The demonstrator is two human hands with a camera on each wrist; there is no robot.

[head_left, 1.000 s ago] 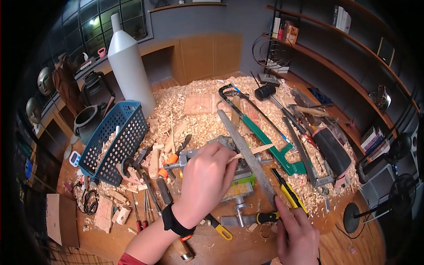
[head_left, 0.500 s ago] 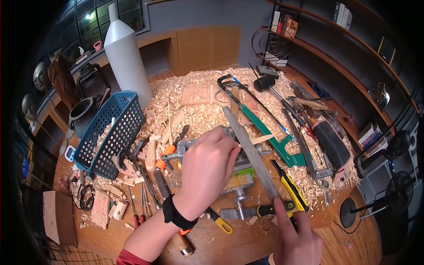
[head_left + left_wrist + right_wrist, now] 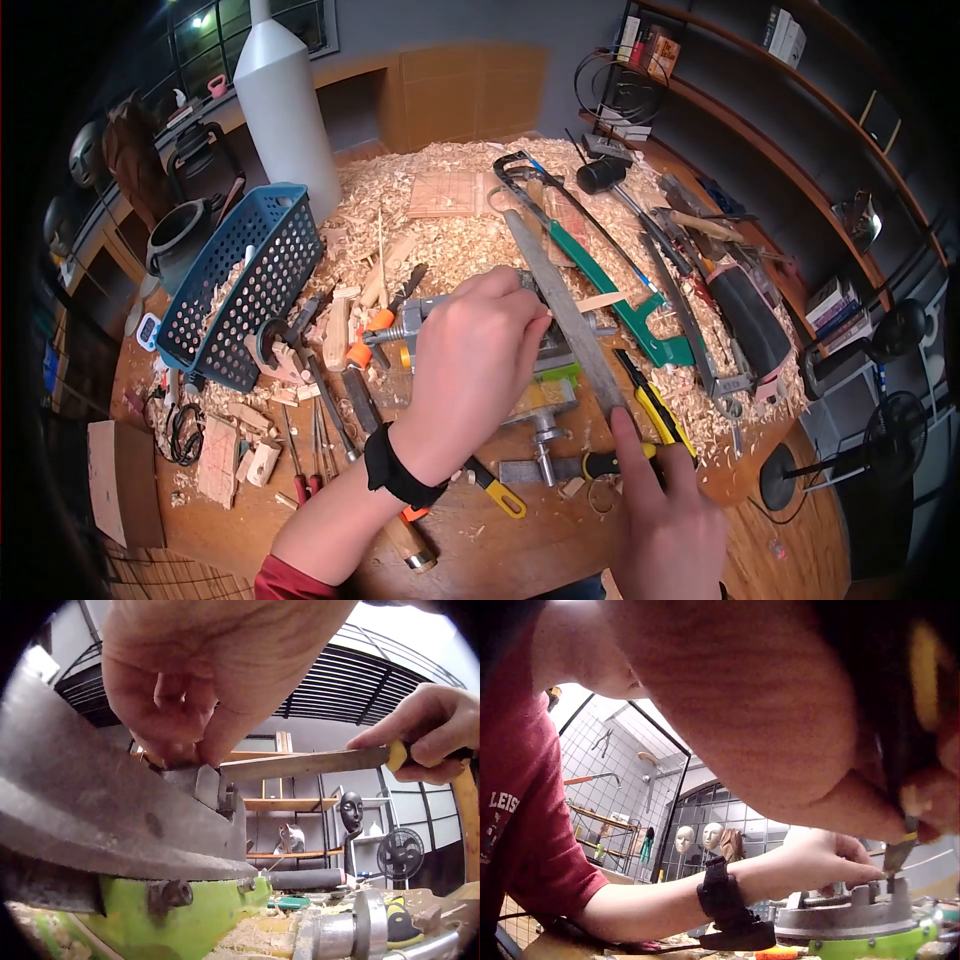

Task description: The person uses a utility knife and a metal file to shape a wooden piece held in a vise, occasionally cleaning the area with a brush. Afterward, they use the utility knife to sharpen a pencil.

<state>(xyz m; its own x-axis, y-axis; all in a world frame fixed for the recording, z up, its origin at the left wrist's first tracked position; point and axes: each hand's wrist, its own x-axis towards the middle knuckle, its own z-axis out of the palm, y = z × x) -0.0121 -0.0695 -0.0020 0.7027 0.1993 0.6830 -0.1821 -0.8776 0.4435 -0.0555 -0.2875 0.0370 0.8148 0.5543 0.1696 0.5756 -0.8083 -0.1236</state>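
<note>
My left hand (image 3: 475, 355) pinches a thin, pointed wooden stick (image 3: 601, 300) over the bench vise (image 3: 560, 375). The left wrist view shows its fingertips right at the top of the grey vise jaws, above the green base (image 3: 161, 919). In my right hand (image 3: 668, 530) is a long flat metal file (image 3: 565, 310); its black and yellow handle (image 3: 397, 755) shows in the left wrist view. The index finger lies along the blade. Slanting away to the upper left, the file crosses over the stick, whose tip sticks out on the right.
Wood shavings (image 3: 440, 235) cover the back of the table. A green hacksaw (image 3: 600, 270), a black mallet (image 3: 600, 176) and a yellow utility knife (image 3: 660, 410) lie at the right. At the left stand a blue basket (image 3: 205, 335) and a tall white bottle-shaped vase (image 3: 290, 110).
The file and my right hand have slid back toward me, then forward again across the stick. My left hand keeps its pinch in nearly the same spot. The head view has tilted slightly down.
</note>
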